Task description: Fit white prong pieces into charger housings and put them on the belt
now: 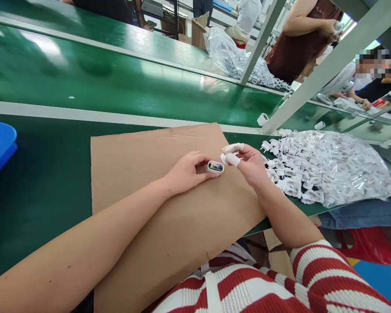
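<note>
White case (pixel 216 168): sits over the middle of the cardboard, touching it or just above, hard to tell which; open end tipped up, maybe to make looking inside easy.
Look of the case: smooth and white outside, long oval at the opening; dark inside, with tiny yellow and shiny bits.
Left hand (pixel 190 173): pinches the case between thumb and bent fingers, likely to keep it from slipping.
Right hand (pixel 251 165): pinches a small white part (pixel 223 158) between thumb and pointing finger, just beside the case; shape too small to tell.
Finger covers (pixel 233 160): worn on those two fingertips, perhaps to save the skin from rubbing.
Cardboard (pixel 130 169): lies flat on the green table (pixel 45 182) under both hands, perhaps to stop scratches.
Loose white parts (pixel 282 167): spread beside the clear bag (pixel 352 167), near the right hand, probably for a short reach.
Blue bin (pixel 1 141): stands far left, well apart from both hands.
</note>
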The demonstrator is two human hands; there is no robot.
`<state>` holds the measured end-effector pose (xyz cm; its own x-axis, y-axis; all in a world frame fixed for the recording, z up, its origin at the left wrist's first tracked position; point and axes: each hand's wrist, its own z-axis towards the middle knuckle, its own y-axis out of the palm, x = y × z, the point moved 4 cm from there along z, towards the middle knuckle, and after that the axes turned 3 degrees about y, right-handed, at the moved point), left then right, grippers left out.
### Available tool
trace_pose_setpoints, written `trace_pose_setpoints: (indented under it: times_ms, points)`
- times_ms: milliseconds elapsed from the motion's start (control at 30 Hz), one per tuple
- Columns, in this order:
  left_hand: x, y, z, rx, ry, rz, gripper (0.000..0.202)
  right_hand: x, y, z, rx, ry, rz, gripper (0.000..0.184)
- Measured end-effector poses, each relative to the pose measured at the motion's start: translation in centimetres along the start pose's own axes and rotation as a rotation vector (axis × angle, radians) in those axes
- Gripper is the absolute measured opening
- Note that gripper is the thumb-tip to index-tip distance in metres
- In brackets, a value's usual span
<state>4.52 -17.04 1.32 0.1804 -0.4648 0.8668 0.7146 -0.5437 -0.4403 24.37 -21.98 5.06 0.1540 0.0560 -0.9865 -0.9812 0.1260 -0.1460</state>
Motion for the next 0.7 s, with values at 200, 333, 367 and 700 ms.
trace_pose_setpoints:
  times_ms: [200,333,367,700]
  points:
    - [0.2,0.3,-0.1,0.002,0.016,0.01,0.039,-2.4,-0.5,-1.5,0.085,-0.365,-0.473,0.044]
    - [0.3,0.3,0.0,0.005,0.026,0.012,0.036,-3.2,0.4,-2.7,-0.059,-0.443,-0.67,0.035]
    - [0.3,0.3,0.0,0.007,0.029,0.01,0.034,-3.2,0.7,-2.8,-0.091,-0.462,-0.713,0.039]
    - [0.3,0.4,0.1,0.0,0.035,0.018,0.03,-1.9,1.3,-2.4,0.03,-0.506,-0.646,0.034]
